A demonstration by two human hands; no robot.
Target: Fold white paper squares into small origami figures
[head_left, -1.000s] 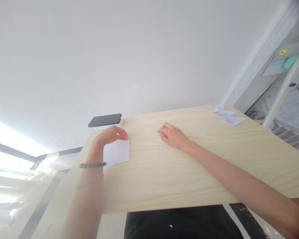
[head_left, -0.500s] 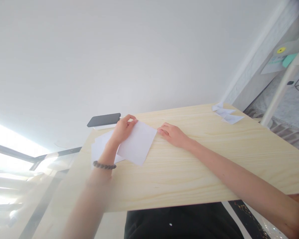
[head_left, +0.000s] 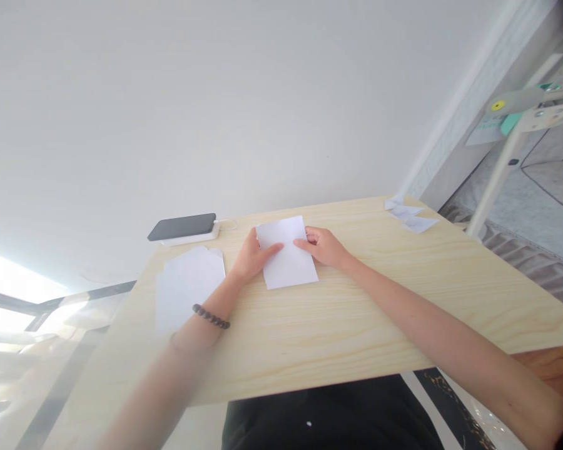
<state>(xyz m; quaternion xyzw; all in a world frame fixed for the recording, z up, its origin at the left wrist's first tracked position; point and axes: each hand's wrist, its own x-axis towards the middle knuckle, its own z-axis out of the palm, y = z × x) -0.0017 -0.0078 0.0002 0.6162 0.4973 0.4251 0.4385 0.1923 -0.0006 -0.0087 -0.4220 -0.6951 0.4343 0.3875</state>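
Note:
A white sheet of paper (head_left: 287, 265) is held between my two hands near the middle of the table. My left hand (head_left: 253, 253) grips its left edge, thumb on top and fingers underneath. On the opposite edge, my right hand (head_left: 324, 245) pinches the sheet the same way, its thumb lying on the paper. To the left, beside my left wrist, several more white sheets (head_left: 187, 275) lie in an overlapping pile. Folded white paper pieces (head_left: 418, 224) rest at the table's far right corner.
A dark phone (head_left: 182, 227) lies on a white block (head_left: 192, 238) at the back left, with a white cable. The pale wooden table (head_left: 356, 319) meets a wall (head_left: 281, 112) behind. A white metal frame (head_left: 492, 178) stands beyond the right side.
The sheet has moved right, off the pile, and turned squarer to me. My right hand now grips its right edge, and my left hand has shifted right with it.

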